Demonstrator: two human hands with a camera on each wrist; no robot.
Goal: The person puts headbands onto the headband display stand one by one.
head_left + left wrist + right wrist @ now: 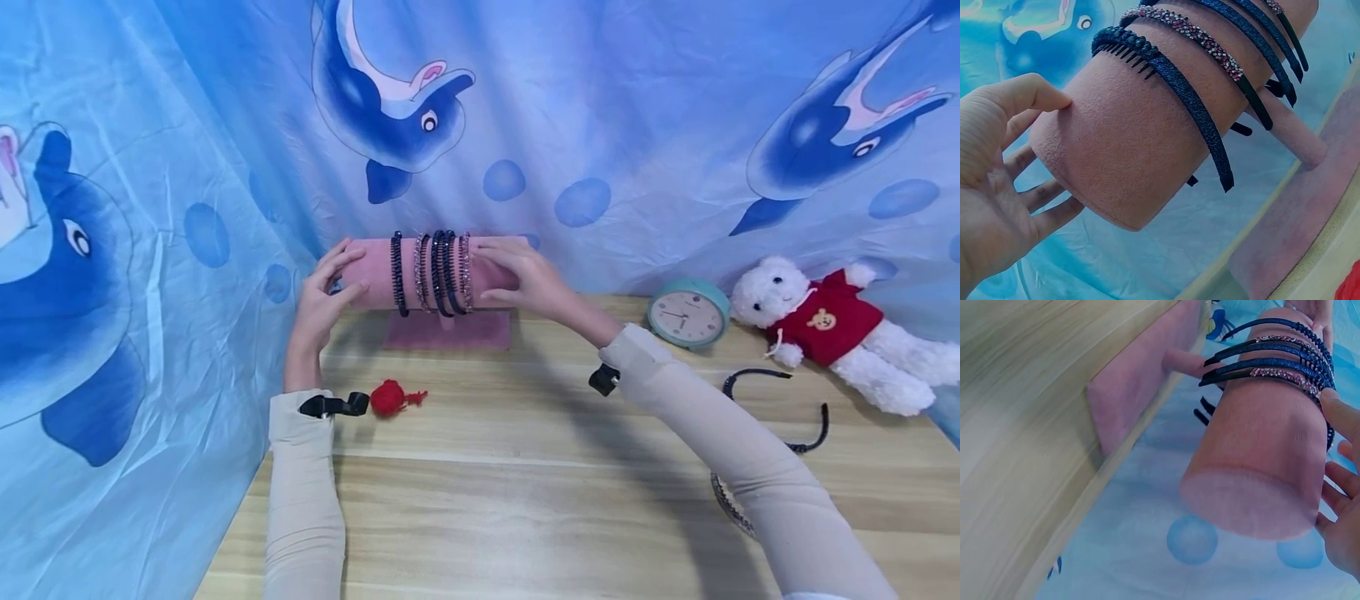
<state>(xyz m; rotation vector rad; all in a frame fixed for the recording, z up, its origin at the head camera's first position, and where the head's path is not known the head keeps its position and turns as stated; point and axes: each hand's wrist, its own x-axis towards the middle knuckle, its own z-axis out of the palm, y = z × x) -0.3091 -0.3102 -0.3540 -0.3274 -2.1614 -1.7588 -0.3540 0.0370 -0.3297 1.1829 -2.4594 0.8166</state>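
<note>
A pink headband stand (377,279) stands at the back of the table, its thick roll lying crosswise on a short post above a flat base (487,335). Several headbands ring the roll: plain dark blue ones, such as the leftmost dark headband (1188,103), and speckled pink ones, such as a glittery headband (466,279). My left hand (318,304) grips the roll's left end, thumb in front and fingers round the edge. Toward the right end, my right hand (536,283) holds the roll between thumb and fingers, the thumb close to the rightmost headband.
A red yarn ball (387,399) lies near my left wrist. To the right are a teal clock (688,315), a white teddy bear (832,321) in a red sweater and a loose black headband (823,425). Another beaded headband (731,504) is partly under my right sleeve. Dolphin-print curtains hang behind.
</note>
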